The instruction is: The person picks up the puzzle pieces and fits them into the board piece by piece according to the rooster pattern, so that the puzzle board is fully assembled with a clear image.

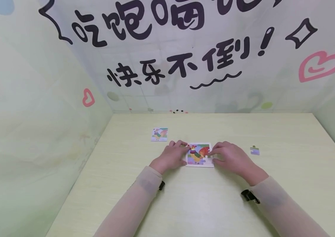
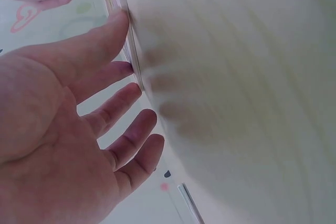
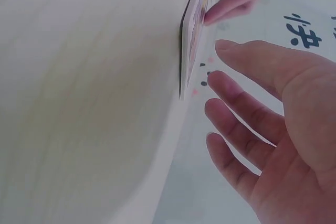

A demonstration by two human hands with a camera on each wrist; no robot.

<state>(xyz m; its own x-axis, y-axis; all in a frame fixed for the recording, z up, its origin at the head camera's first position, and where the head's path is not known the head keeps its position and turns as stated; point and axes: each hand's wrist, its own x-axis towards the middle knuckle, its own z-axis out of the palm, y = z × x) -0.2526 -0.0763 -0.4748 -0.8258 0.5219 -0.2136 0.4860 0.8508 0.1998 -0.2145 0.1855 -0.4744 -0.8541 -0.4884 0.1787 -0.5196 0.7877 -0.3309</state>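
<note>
A jigsaw puzzle (image 1: 196,152) with a rooster picture lies in a white tray (image 1: 200,166) in the middle of the table, its lower right part showing bare white. My left hand (image 1: 171,155) rests against the tray's left edge, thumb toward the near corner and fingers spread, as the left wrist view also shows. At the opposite side, my right hand (image 1: 233,158) has its index fingertip on the picture's right part and its thumb by the tray edge. Its other fingers are loosely bent and apart; no piece is visible between them.
A loose puzzle piece (image 1: 254,150) in purple and green lies on the table (image 1: 185,204) right of my right hand. Behind my left hand sits a small rooster picture card (image 1: 159,134). A printed cloth wall (image 1: 167,95) stands along the table's back edge.
</note>
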